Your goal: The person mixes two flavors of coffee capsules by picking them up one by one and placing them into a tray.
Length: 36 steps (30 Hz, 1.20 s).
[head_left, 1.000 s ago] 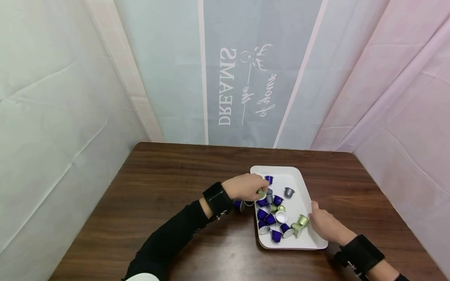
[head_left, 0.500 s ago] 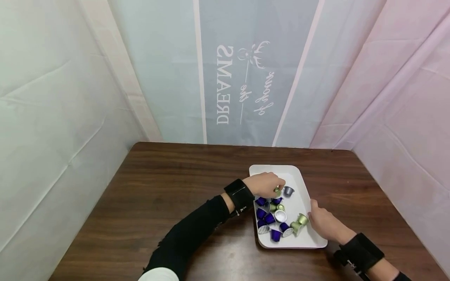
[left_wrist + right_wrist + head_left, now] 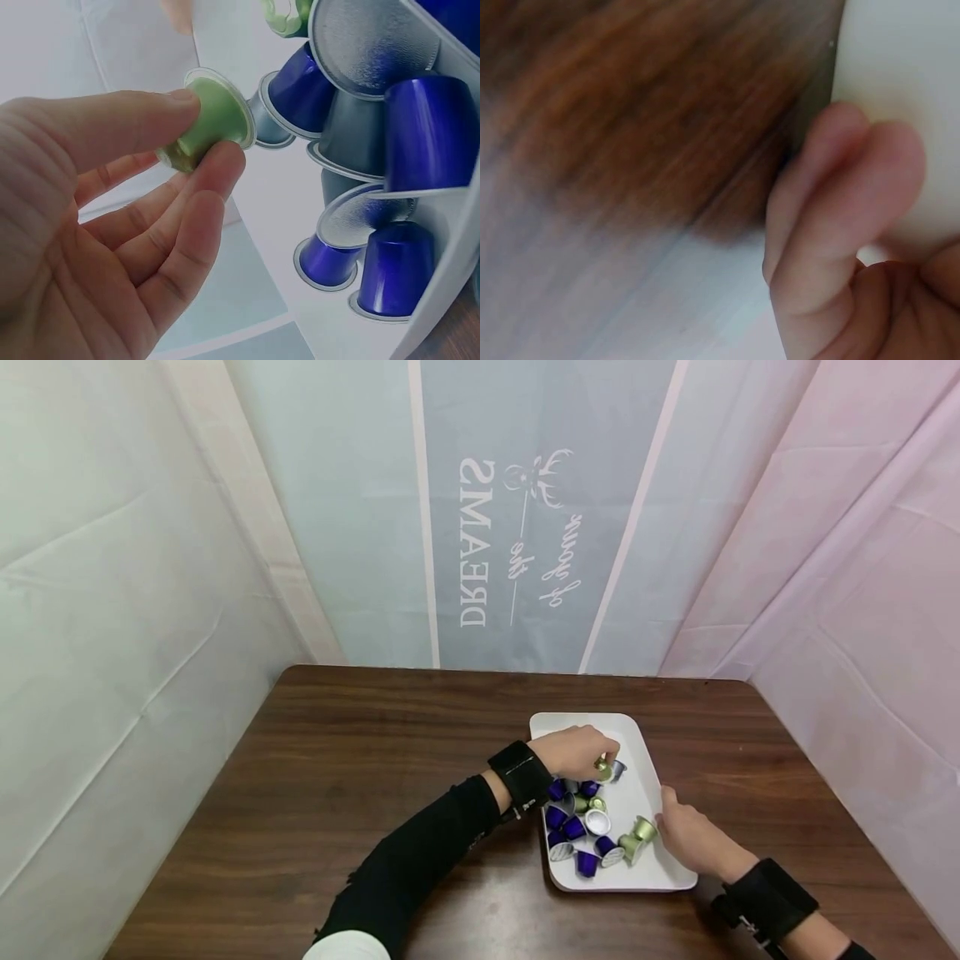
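Note:
My left hand is over the far part of a white tray. Between its thumb and fingers it pinches a green coffee capsule. A grey capsule sits just beside that hand, partly hidden behind it. Blue capsules, more grey ones and several green capsules lie in the tray, mostly along its left side. On the tray's right side my right hand holds the edge, and in the right wrist view its fingers are curled against the tray's side.
The tray stands on a dark brown wooden table, right of its middle. Printed cloth hangs behind the table, with pale cloth on both sides. A black band is on each wrist.
My left hand has moved to the right over the tray with the green capsule pinched in it, coming close to the grey capsule. My right hand has stayed at the tray's edge.

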{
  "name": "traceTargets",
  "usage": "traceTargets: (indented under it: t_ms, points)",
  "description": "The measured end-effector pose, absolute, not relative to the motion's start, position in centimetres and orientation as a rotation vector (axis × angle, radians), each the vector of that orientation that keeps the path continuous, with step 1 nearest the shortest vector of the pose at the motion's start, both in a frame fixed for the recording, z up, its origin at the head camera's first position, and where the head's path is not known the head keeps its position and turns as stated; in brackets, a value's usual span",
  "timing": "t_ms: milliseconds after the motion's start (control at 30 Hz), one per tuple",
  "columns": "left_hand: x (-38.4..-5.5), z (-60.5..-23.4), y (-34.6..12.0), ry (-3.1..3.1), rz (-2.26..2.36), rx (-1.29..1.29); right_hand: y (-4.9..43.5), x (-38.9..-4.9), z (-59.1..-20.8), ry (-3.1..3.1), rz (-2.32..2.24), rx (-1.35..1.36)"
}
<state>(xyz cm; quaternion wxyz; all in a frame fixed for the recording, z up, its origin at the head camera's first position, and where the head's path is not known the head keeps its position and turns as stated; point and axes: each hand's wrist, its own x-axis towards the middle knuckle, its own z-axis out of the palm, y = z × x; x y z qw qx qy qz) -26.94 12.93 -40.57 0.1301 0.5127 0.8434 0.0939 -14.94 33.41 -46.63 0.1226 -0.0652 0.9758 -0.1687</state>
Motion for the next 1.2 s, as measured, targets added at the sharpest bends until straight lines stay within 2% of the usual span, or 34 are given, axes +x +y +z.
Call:
traceTargets:
  t_ms: [267, 667, 933, 1200]
  points:
    - [-27.0, -40.2, 11.9, 2.447, 0.254, 1.477, 33.3, -14.7, -47.2, 2.841, -0.533, -0.217]
    - [-27.9, -39.7, 6.4, 2.554, 0.258, 1.405, 33.4, -14.7, -46.6, 2.867, -0.505, -0.246]
    - [-27.0, -40.1, 3.0, 2.513, 0.217, 1.294, 33.5, -14.8, -46.8, 2.86, -0.497, -0.244]
    - [-25.3, -42.1, 1.4, 2.536, 0.132, 1.139, 33.5, -15.2, -46.8, 2.852, -0.478, -0.235]
